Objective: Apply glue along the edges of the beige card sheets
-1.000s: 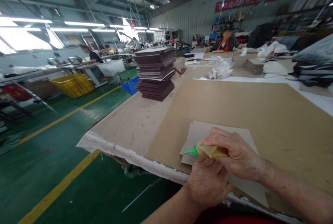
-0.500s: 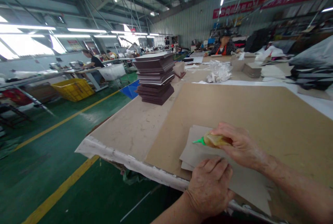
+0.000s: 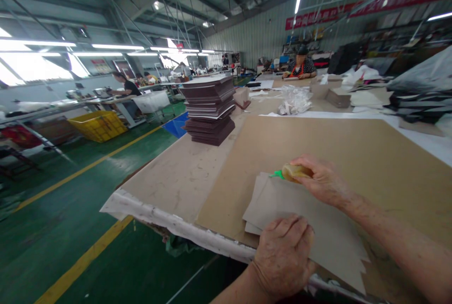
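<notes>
At the near table edge [image 3: 151,210], your left hand [image 3: 284,257] lies palm down with the fingers loosely bent, pressing on the near part of the grey card sheets [image 3: 318,214]; it grips nothing. These sheets lie fanned in a loose pile, their staggered corners reaching close to the near edge. Just beyond, your right hand [image 3: 319,179] is closed around a glue bottle [image 3: 294,171], whose green nozzle [image 3: 276,174] points left at the far edge of the top sheet; whether the tip touches the card cannot be told. Under the pile lies a large brown board [image 3: 335,144], bare across its whole far half, which gives open room ahead and to the right of both hands. To the left of the board, a strip of stained table covering runs to the wrapped white edge, and past that edge the surface drops to a green floor [image 3: 70,191] marked with yellow lines [image 3: 81,261]. Further along the left side stands a tall stack of dark brown pieces [image 3: 211,108], well apart from your hands. Crumpled clear plastic [image 3: 294,99] lies beyond the board. At the far end a person [image 3: 300,66] sits at the table, another person [image 3: 123,88] works at a bench on the left near a yellow crate [image 3: 98,125], and a red banner [image 3: 353,5] hangs on the back wall.
</notes>
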Tool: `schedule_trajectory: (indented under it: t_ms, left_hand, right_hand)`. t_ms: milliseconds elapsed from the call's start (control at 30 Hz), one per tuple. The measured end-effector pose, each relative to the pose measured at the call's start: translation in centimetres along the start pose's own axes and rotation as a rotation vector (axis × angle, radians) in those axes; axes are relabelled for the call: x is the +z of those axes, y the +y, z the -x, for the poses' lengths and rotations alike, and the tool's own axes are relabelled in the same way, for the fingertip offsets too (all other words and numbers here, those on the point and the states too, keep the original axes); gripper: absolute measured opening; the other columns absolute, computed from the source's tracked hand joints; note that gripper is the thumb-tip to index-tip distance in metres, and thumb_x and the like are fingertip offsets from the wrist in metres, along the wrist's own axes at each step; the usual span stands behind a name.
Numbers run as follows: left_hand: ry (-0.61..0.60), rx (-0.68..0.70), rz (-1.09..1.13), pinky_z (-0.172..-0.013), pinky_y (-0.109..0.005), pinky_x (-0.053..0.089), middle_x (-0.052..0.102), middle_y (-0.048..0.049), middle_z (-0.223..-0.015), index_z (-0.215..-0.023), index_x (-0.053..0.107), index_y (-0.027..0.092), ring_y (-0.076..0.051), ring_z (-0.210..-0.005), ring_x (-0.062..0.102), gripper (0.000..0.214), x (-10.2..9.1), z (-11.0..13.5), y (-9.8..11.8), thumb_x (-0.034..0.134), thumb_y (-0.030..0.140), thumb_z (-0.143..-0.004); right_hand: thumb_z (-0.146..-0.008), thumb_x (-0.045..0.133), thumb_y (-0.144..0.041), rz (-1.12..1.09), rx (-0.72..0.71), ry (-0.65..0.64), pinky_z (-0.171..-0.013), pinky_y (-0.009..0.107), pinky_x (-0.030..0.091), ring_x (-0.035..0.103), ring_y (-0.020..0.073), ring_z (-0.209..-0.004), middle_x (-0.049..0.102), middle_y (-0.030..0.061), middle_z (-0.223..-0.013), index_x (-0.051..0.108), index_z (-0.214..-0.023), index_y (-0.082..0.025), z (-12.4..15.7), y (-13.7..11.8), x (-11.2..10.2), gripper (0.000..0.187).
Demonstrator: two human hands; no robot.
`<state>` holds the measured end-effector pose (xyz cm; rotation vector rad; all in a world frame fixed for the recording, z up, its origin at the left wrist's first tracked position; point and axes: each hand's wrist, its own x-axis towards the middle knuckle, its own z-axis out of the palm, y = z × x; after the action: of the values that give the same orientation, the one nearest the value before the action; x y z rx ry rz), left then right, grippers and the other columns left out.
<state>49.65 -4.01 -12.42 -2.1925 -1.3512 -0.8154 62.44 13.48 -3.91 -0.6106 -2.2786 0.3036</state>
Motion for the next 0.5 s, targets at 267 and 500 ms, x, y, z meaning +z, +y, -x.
schedule_trajectory:
  t_ms: [267, 500]
  left_hand:
    - [-0.007, 0.006, 0.036, -0.102, -0.034, 0.051, 0.074, -0.0036, -0.127, -0.124, 0.067, 0.015, -0.021, -0.121, 0.063, 0.042, 0.0, -0.1, 0.1, 0.054, 0.043, -0.096]
    - [-0.026, -0.003, 0.054, -0.105, -0.037, 0.050, 0.073, -0.0088, -0.125, -0.124, 0.066, 0.014, -0.025, -0.119, 0.063, 0.044, 0.7, 0.2, 0.2, 0.059, 0.045, -0.093]
  right_hand:
    - [-0.084, 0.064, -0.020, -0.121, -0.032, -0.018, -0.063, 0.028, 0.051, 0.067, 0.0162, -0.070, 0.072, 0.0012, -0.084, 0.070, -0.096, -0.024, 0.9, -2.0, -0.1, 0.014]
    - [-0.085, 0.059, -0.010, -0.236, -0.186, -0.058, -0.061, 0.023, 0.050, 0.064, 0.0129, -0.067, 0.067, -0.0017, -0.079, 0.068, -0.100, -0.026, 2.8, -6.1, 0.1, 0.023]
